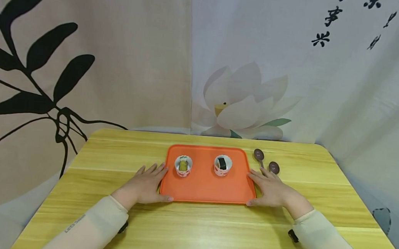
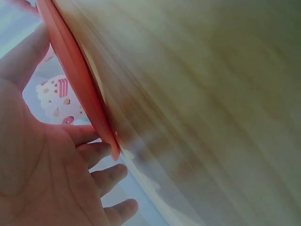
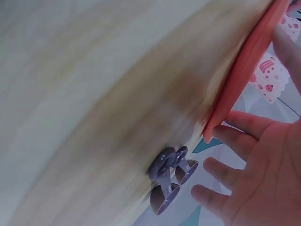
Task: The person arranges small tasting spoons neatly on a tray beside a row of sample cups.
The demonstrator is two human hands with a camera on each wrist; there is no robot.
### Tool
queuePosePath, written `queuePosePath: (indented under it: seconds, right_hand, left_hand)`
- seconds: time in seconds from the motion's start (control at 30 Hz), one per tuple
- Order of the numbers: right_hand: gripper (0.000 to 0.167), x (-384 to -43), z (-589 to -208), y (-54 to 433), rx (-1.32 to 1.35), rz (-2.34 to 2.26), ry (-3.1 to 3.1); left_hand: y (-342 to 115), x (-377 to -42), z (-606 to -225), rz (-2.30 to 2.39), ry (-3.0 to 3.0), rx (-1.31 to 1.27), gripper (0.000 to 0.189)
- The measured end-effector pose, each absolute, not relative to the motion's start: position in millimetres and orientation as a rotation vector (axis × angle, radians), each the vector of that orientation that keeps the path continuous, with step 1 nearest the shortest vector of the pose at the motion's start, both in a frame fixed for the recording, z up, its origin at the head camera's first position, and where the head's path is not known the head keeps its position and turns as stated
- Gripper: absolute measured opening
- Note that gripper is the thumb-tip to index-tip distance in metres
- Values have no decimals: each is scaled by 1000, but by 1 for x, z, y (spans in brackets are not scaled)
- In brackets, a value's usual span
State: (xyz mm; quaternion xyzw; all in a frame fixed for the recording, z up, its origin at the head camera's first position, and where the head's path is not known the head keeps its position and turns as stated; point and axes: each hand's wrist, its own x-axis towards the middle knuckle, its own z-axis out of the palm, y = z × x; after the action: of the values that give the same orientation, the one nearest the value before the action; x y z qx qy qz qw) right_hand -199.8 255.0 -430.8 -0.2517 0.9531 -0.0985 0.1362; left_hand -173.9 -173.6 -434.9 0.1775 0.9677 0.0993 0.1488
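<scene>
left hand [image 1: 145, 185], right hand [image 1: 273, 191] spread, touching tray [image 1: 202, 187]; head view: nearer spoon [image 1: 274, 167] handle hidden

Two brown spoons [image 1: 258, 155] lie on the wooden bench [image 1: 192, 232]; behind it, pale cloth [image 1: 138, 58] bears black leaves [image 1: 52, 46], a lotus [image 1: 246, 97] and characters [image 1: 320, 39].
</scene>
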Motion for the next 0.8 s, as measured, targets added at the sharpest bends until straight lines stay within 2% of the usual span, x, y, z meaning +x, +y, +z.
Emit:
queuePosePath:
  seconds: [0.8]
  right_hand:
    - [89, -193, -419, 254, -698, -359, 2770]
  left_hand:
    - [-175, -172, -433, 272, 2800, 538, 107]
